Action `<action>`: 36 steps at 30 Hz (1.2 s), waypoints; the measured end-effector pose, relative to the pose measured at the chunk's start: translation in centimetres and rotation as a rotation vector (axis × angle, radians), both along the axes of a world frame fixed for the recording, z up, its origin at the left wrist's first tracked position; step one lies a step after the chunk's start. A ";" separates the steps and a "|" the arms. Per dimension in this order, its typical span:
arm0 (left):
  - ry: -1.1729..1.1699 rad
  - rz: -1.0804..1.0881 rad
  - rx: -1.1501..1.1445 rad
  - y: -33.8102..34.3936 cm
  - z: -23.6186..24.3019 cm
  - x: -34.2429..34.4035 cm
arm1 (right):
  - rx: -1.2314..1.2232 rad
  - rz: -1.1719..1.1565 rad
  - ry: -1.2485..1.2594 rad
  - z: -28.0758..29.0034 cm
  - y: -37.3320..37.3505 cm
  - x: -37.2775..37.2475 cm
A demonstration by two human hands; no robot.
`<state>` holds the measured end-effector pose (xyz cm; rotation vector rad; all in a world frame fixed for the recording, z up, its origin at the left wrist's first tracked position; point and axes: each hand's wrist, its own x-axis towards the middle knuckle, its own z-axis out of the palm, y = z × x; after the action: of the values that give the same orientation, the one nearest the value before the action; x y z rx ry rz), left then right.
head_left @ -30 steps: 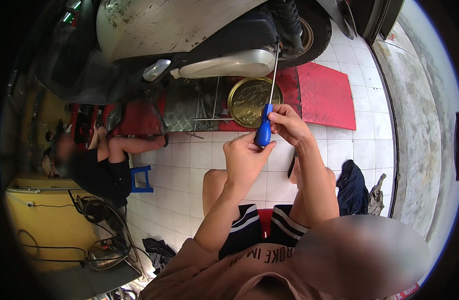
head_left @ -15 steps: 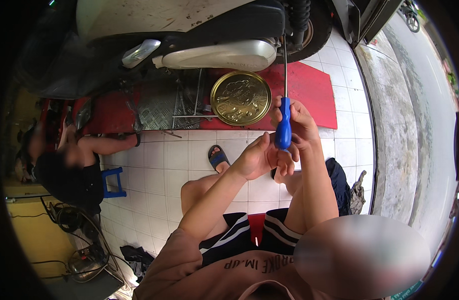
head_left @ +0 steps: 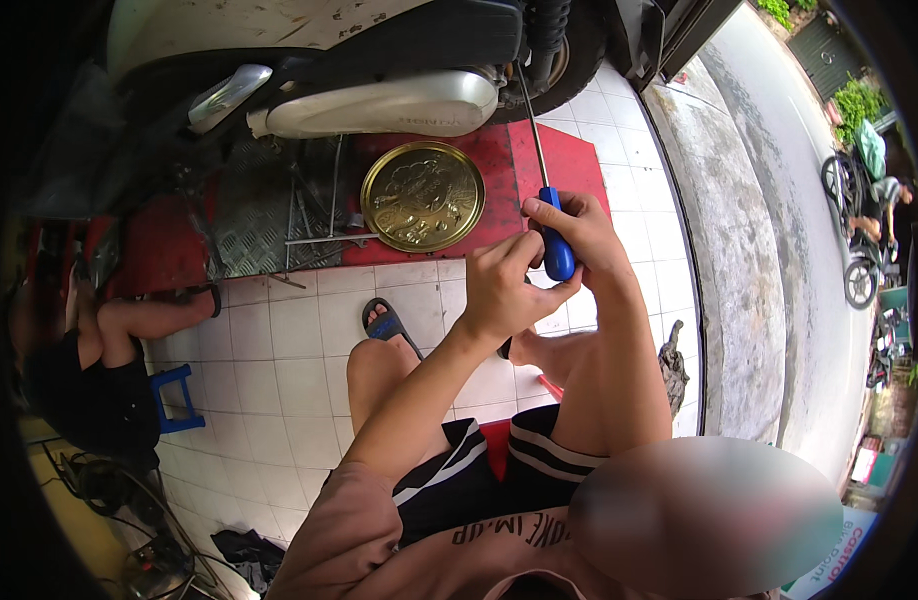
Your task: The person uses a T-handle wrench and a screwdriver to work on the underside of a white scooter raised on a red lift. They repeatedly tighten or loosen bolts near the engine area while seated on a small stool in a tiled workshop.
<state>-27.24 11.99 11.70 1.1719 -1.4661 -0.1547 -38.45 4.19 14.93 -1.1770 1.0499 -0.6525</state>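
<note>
A long screwdriver (head_left: 558, 252) with a blue handle and a thin metal shaft slants up to the far left. Its tip end reaches the scooter (head_left: 379, 105) beside the rear wheel, where the contact point is hard to make out. Fingers and thumb of my right hand (head_left: 591, 238) are closed round the upper handle. My left hand (head_left: 504, 288) is closed too, its curled fingers and thumb pressed against the handle's lower left side and butt. Left of my hands, a round gold metal tray (head_left: 423, 196) with a raised pattern lies on the red lift platform (head_left: 569, 165).
Metal rods and a wrench (head_left: 329, 239) lie by the tray. At the left, another person (head_left: 99, 375) sits near a blue stool (head_left: 176, 398). My knees and sandalled foot (head_left: 387, 325) are below. A rider on a two-wheeler (head_left: 859, 215) is on the road at right.
My left hand has gone from open under the handle's end to closed against its side. The screwdriver now leans further left. The whole view has swung right, bringing the rider into sight.
</note>
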 end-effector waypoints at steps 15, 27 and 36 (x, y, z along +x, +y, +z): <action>-0.024 0.074 -0.081 1.6 -2.6 0.9 | 0.214 0.035 -0.648 -2.1 1.2 1.3; -0.251 -0.105 -0.105 1.1 -2.9 3.8 | 0.086 0.041 -0.612 -6.0 -0.3 0.8; 0.602 -0.525 0.359 1.9 -3.1 1.8 | 0.163 0.208 -0.900 -4.4 -1.2 1.5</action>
<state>-25.40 13.84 8.63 0.8741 -1.1875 -1.0745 -36.97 2.98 10.52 -0.7003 0.2081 -0.7979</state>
